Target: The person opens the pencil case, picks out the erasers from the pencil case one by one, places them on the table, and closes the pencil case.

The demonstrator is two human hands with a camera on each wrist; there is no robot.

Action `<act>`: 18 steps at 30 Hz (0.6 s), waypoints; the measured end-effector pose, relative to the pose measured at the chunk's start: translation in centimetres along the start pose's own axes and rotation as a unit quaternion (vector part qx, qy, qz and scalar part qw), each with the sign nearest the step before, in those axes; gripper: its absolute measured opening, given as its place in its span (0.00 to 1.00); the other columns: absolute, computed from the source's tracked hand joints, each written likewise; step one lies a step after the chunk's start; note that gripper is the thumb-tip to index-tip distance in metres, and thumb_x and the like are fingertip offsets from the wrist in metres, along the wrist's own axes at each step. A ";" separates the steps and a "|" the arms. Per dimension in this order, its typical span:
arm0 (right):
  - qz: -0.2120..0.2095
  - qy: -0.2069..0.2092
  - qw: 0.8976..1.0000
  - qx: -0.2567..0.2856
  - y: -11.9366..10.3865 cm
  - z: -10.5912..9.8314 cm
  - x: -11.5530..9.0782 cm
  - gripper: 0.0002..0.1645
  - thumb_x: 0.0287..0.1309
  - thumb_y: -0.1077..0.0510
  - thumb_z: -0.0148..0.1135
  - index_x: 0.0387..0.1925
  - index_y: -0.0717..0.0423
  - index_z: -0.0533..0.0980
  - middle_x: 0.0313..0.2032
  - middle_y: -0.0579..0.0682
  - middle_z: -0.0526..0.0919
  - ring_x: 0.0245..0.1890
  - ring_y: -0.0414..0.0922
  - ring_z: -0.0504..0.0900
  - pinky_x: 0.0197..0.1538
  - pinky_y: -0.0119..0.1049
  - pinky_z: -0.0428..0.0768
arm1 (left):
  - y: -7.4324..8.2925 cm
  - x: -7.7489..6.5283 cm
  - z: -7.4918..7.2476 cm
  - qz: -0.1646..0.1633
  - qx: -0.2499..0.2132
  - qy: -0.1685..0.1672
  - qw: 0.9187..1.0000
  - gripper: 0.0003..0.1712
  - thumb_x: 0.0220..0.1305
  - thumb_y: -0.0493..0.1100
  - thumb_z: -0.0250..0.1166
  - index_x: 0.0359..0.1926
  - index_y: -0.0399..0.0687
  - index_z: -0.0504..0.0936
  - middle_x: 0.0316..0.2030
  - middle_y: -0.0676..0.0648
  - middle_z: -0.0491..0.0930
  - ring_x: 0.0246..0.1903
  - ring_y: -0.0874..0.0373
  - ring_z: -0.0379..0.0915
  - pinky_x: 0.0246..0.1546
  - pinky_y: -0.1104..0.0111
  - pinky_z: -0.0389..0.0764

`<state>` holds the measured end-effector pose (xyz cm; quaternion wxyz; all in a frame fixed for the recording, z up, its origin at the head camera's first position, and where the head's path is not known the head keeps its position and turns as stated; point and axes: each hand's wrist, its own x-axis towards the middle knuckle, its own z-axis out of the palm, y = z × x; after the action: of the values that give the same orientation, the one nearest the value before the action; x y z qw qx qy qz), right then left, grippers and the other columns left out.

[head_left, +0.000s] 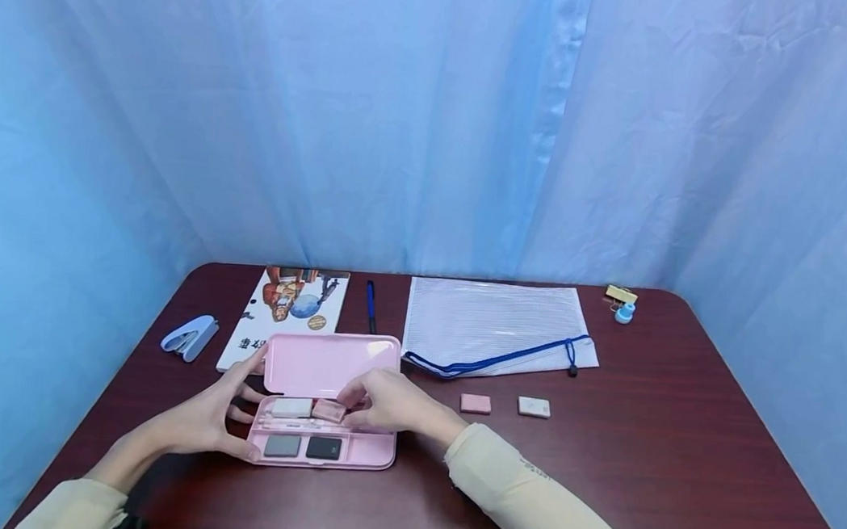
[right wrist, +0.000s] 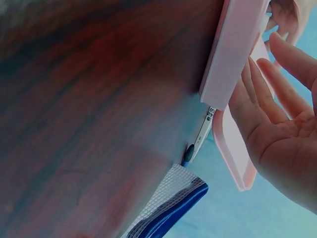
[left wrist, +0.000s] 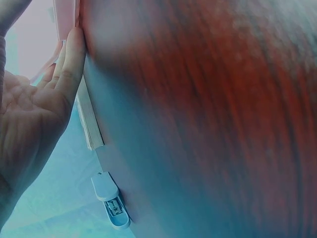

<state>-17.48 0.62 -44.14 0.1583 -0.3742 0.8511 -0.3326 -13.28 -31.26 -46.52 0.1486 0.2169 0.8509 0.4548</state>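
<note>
At nine o'clock the left hand (left wrist: 37,109) touches a pink case (left wrist: 64,20) near eleven, while a stapler (left wrist: 106,187) (pale blue) sits at seven and reddish tabletop (left wrist: 223,104) fills three.

A pink case (head_left: 323,364) lies open, a pink block (head_left: 327,410) slanted inside beside a white block (head_left: 291,408).

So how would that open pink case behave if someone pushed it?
The pink case has straight edges, so it's probably stiff. Low and wide, it should resist tipping. The gray block and black block inside appear loose, so they might slide.
</note>
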 end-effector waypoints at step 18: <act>0.017 0.029 0.996 -0.077 -0.5 1.3 0.8 0.10 0.50 0.54 0.79 0.36 0.47 0.88 0.24 0.30 0.80 0.29 0.29 0.77 0.32 0.22 0.70 | -0.1 0.1 0.0 -0.003 0.005 0.001 1.000 0.80 0.44 0.46 0.84 0.82 0.59 0.32 0.69 0.36 0.50 0.56 0.39 0.72 0.43 0.67 0.84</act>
<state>-17.11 -0.84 -44.73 0.1101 -0.3606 0.8847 -0.2742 -13.37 -31.31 -46.60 0.1480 0.2149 0.8540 0.4501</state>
